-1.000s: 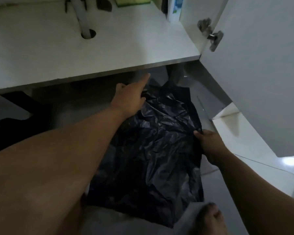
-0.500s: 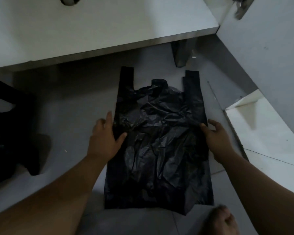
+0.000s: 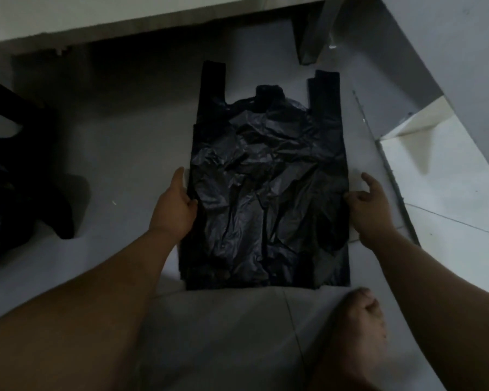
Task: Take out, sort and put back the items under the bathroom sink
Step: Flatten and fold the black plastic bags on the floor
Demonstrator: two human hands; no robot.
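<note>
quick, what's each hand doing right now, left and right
Left hand: grips the left edge of the flattened black plastic bag on the floor.
Right hand: grips the bag's right edge.

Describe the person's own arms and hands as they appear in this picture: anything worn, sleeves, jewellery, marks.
Both arms are bare from the frame edge to the wrist, with no sleeves in view. The left hand and the right hand wear no gloves, and no watch, bracelet or ring shows. The light is dim, so small marks cannot be told.
</note>
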